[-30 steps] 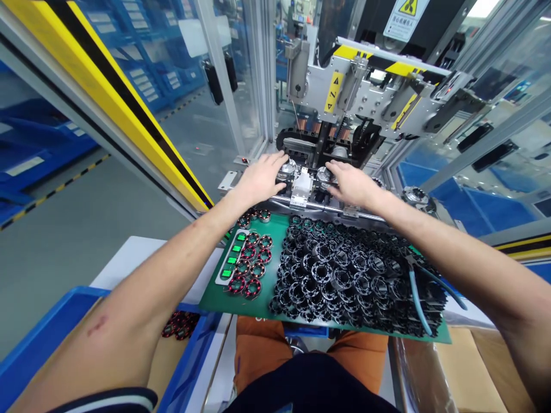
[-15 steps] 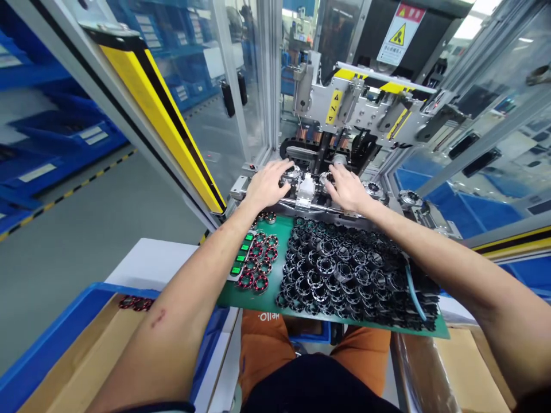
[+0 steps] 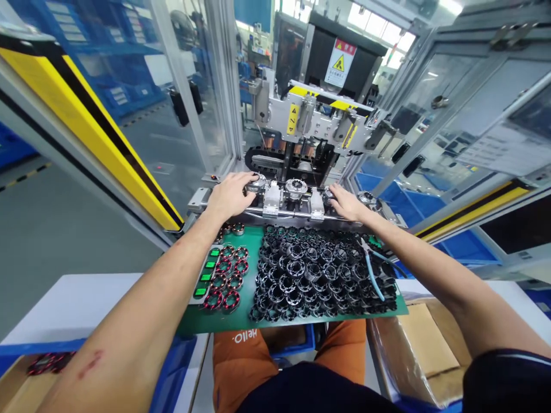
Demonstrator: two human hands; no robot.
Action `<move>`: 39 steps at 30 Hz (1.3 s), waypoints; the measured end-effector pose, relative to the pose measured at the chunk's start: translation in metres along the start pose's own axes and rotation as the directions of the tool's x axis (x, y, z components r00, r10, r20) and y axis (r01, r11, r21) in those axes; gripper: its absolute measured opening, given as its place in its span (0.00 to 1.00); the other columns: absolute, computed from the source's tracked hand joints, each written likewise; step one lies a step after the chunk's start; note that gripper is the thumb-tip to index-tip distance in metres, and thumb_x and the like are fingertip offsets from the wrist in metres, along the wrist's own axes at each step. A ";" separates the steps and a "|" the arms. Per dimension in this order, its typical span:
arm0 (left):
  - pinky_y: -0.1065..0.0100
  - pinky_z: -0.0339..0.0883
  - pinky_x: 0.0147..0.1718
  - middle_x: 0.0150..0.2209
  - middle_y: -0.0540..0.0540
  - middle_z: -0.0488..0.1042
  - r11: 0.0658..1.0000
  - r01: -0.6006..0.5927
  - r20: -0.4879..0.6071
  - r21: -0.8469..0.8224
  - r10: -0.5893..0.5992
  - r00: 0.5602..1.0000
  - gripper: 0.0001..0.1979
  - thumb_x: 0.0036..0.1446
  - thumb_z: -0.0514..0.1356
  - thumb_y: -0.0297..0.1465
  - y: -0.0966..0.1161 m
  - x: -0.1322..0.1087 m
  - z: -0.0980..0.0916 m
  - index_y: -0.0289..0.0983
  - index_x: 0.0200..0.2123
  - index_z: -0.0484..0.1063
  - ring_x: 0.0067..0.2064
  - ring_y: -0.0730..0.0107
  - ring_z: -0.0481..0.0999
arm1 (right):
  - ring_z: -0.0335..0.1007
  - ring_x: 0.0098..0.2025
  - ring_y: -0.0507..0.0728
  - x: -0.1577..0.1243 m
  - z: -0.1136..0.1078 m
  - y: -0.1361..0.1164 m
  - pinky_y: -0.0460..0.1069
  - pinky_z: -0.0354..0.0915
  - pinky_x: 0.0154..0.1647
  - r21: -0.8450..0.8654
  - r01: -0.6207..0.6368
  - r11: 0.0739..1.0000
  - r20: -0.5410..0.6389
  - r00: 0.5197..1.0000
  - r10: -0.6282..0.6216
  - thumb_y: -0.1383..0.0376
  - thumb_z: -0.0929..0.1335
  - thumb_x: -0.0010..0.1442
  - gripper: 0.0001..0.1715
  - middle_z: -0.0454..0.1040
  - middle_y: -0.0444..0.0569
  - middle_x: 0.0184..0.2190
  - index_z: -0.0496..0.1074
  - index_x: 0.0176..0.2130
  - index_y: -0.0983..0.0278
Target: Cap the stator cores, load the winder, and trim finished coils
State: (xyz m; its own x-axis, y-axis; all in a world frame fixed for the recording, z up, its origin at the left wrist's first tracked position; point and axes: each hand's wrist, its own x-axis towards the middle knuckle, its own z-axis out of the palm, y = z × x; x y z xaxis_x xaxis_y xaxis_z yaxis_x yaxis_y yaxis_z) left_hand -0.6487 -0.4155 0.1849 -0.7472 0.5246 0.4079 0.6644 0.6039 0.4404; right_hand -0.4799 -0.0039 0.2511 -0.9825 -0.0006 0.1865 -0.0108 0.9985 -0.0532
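Rings of dark metal (image 3: 306, 277), seemingly pending, are outnumbering finished-looking copper-red coils (image 3: 225, 273), lower left; left hand (image 3: 230, 196), right hand (image 3: 345, 204) are resting bent-fingered at round silver fixtures (image 3: 258, 183), grip unclear.

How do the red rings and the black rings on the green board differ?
Colour: the red rings show red and copper segments; the black rings look dark with metallic faces.
Number: the red rings are few; the black rings are many, crowded together.
Shared: both have open centres and lie on the green board.
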 end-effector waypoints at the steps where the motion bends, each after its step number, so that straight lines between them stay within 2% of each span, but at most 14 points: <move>1: 0.28 0.76 0.78 0.79 0.43 0.80 1.000 -0.002 0.000 -0.005 0.002 1.000 0.33 0.68 0.63 0.38 -0.001 0.000 0.000 0.46 0.75 0.82 0.79 0.34 0.76 | 0.81 0.72 0.70 -0.005 -0.003 0.009 0.72 0.81 0.74 -0.002 0.000 1.000 0.000 1.000 0.000 0.51 0.79 0.81 0.31 0.78 0.59 0.75 0.79 0.74 0.60; 7: 0.26 0.73 0.79 0.79 0.40 0.79 0.999 -0.017 -0.007 -0.038 0.017 1.000 0.34 0.67 0.62 0.40 -0.003 0.000 0.000 0.43 0.74 0.83 0.79 0.32 0.75 | 0.83 0.69 0.69 -0.045 -0.033 0.060 0.70 0.83 0.70 -0.038 -0.178 0.983 -0.083 0.981 0.174 0.51 0.79 0.81 0.30 0.80 0.59 0.72 0.79 0.73 0.62; 12: 0.34 0.67 0.85 0.79 0.41 0.80 0.999 0.017 0.004 -0.041 -0.017 1.000 0.33 0.68 0.62 0.37 0.014 0.001 -0.006 0.40 0.74 0.82 0.80 0.43 0.76 | 0.80 0.75 0.72 -0.083 -0.055 0.063 0.74 0.78 0.78 0.030 -0.220 0.975 -0.093 0.971 0.222 0.48 0.77 0.82 0.33 0.78 0.61 0.76 0.78 0.75 0.61; 15: 0.40 0.72 0.83 0.82 0.41 0.76 0.996 0.072 -0.038 -0.046 -0.074 0.997 0.38 0.69 0.62 0.35 0.024 -0.007 -0.019 0.42 0.81 0.74 0.81 0.51 0.76 | 0.65 0.89 0.75 -0.131 -0.073 0.063 0.71 0.61 0.91 0.102 -0.197 0.975 -0.185 0.959 0.214 0.40 0.63 0.86 0.48 0.69 0.79 0.83 0.70 0.84 0.69; 17: 0.43 0.78 0.78 0.85 0.37 0.72 0.993 0.105 -0.100 -0.051 -0.109 0.989 0.39 0.73 0.59 0.35 0.031 -0.036 -0.034 0.41 0.85 0.68 0.82 0.53 0.75 | 0.66 0.88 0.78 -0.188 -0.074 0.069 0.73 0.62 0.90 0.145 -0.200 0.969 -0.232 0.945 0.229 0.29 0.61 0.79 0.58 0.71 0.77 0.83 0.68 0.87 0.62; 19: 0.42 0.79 0.76 0.84 0.35 0.73 0.993 0.113 -0.157 -0.046 -0.119 0.980 0.35 0.77 0.55 0.36 0.041 -0.089 -0.050 0.41 0.83 0.69 0.82 0.53 0.76 | 0.74 0.81 0.86 -0.262 -0.057 0.074 0.81 0.69 0.82 0.188 -0.253 0.949 -0.271 0.915 0.298 0.22 0.63 0.69 0.61 0.78 0.74 0.78 0.72 0.85 0.46; 20: 0.40 0.77 0.78 0.81 0.36 0.76 0.994 0.107 -0.173 -0.035 -0.111 0.979 0.31 0.77 0.56 0.37 0.048 -0.123 -0.057 0.42 0.79 0.74 0.81 0.52 0.76 | 0.76 0.79 0.86 -0.301 -0.041 0.074 0.83 0.71 0.76 0.241 -0.341 0.909 -0.279 0.872 0.402 0.22 0.64 0.67 0.55 0.80 0.70 0.76 0.74 0.82 0.35; 22: 0.34 0.71 0.82 0.74 0.37 0.82 0.995 0.102 -0.180 -0.002 -0.100 0.979 0.21 0.74 0.61 0.38 0.060 -0.197 -0.065 0.44 0.63 0.85 0.78 0.46 0.78 | 0.82 0.72 0.87 -0.369 0.001 0.068 0.86 0.74 0.66 0.383 -0.558 0.736 -0.211 0.723 0.658 0.24 0.66 0.66 0.41 0.83 0.63 0.73 0.77 0.73 0.18; 24: 0.33 0.75 0.79 0.70 0.38 0.85 0.994 0.105 -0.133 0.030 -0.100 0.986 0.14 0.68 0.68 0.39 0.071 -0.261 -0.062 0.47 0.53 0.89 0.75 0.40 0.82 | 0.86 0.65 0.91 -0.415 0.048 0.054 0.91 0.76 0.54 0.453 -0.625 0.636 -0.176 0.637 0.751 0.27 0.63 0.67 0.38 0.87 0.67 0.63 0.77 0.71 0.15; 26: 0.32 0.77 0.77 0.71 0.38 0.85 0.991 0.115 -0.069 0.063 -0.111 0.991 0.15 0.64 0.73 0.40 0.079 -0.304 -0.049 0.49 0.52 0.90 0.74 0.36 0.82 | 0.85 0.66 0.91 -0.435 0.089 0.039 0.93 0.76 0.52 0.507 -0.623 0.595 -0.172 0.603 0.779 0.30 0.61 0.67 0.42 0.88 0.65 0.61 0.70 0.77 0.15; 29: 0.30 0.75 0.79 0.75 0.35 0.82 0.983 0.146 -0.022 0.111 -0.144 0.989 0.13 0.67 0.73 0.39 0.086 -0.323 -0.025 0.48 0.53 0.92 0.78 0.33 0.80 | 0.78 0.76 0.92 -0.436 0.124 0.022 0.94 0.73 0.64 0.534 -0.610 0.585 -0.209 0.575 0.791 0.32 0.61 0.67 0.47 0.83 0.66 0.71 0.65 0.81 0.18; 32: 0.31 0.73 0.81 0.76 0.37 0.82 0.980 0.156 -0.011 0.123 -0.156 0.988 0.05 0.70 0.74 0.38 0.087 -0.314 -0.012 0.47 0.46 0.91 0.80 0.35 0.78 | 0.72 0.80 0.92 -0.430 0.132 0.018 0.89 0.68 0.78 0.526 -0.596 0.606 -0.264 0.563 0.783 0.29 0.62 0.69 0.46 0.78 0.70 0.74 0.69 0.81 0.22; 36: 0.32 0.76 0.80 0.72 0.42 0.86 0.984 0.167 -0.050 0.058 -0.164 0.985 0.06 0.64 0.80 0.35 0.088 -0.303 -0.013 0.47 0.36 0.88 0.79 0.35 0.79 | 0.74 0.81 0.86 -0.427 0.129 0.019 0.85 0.69 0.81 0.498 -0.565 0.657 -0.309 0.593 0.744 0.27 0.62 0.77 0.42 0.82 0.66 0.70 0.79 0.76 0.33; 39: 0.24 0.73 0.80 0.69 0.39 0.87 0.982 0.182 -0.185 -0.057 -0.190 0.964 0.06 0.65 0.78 0.37 0.094 -0.301 -0.026 0.46 0.38 0.86 0.77 0.31 0.80 | 0.81 0.73 0.73 -0.427 0.128 0.019 0.74 0.79 0.75 0.457 -0.552 0.698 -0.326 0.626 0.708 0.38 0.74 0.81 0.32 0.84 0.59 0.69 0.82 0.70 0.52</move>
State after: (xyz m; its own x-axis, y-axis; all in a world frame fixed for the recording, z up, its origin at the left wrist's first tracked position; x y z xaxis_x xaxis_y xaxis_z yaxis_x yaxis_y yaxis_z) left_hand -0.3610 -0.5323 0.1239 -0.8437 0.2801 0.4579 0.5168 0.6544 0.5520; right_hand -0.0844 0.0086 0.0449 -0.5623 0.7246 0.3984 0.4498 0.6723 -0.5879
